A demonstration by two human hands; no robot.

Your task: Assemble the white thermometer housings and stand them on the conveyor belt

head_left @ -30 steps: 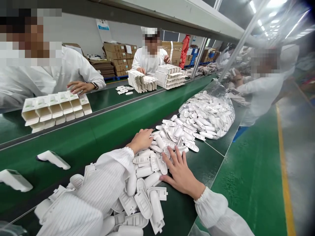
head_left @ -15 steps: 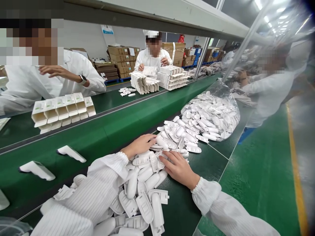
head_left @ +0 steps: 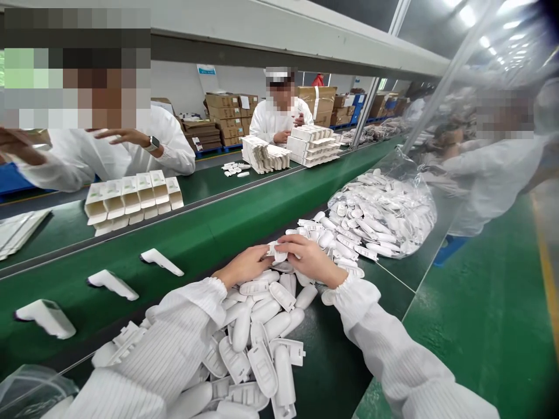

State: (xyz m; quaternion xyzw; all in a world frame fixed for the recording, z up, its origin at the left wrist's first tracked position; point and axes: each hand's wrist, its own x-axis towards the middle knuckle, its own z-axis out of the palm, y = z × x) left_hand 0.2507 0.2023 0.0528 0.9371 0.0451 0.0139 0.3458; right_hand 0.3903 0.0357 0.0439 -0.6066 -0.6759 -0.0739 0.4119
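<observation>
Both hands meet over a heap of white plastic shells.
Left hand (head_left: 244,265) and right hand (head_left: 308,259) pinch one small white plastic shell piece (head_left: 276,252) between their fingertips, fingers closed on it, just above the pile of white plastic shells (head_left: 262,326) on the dark green tabletop (head_left: 323,361).

Factory assembly line: conveyor belt (head_left: 227,227), white-coated workers (head_left: 279,119).
</observation>
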